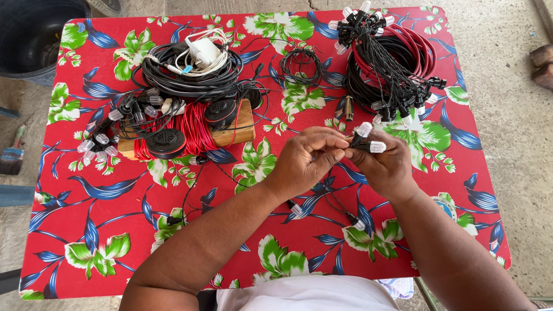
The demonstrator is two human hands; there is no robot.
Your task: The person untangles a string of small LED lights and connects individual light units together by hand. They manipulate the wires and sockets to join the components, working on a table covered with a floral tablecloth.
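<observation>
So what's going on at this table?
A person holds a short black string of small bulb sockets between both hands: the left hand pinches the wire while the right hand grips two clear-capped sockets. On the red floral tablecloth lie more coiled light strings, a bundle of black cable with a white charger, and a wooden block wound with red wire.

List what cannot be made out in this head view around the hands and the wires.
- Wire joint between left hand and right hand: covered by the fingers.
- Wooden block: mostly buried under red wire.
- Dark bin: cut off by the top-left edge.
- White adapter: details too small.
</observation>
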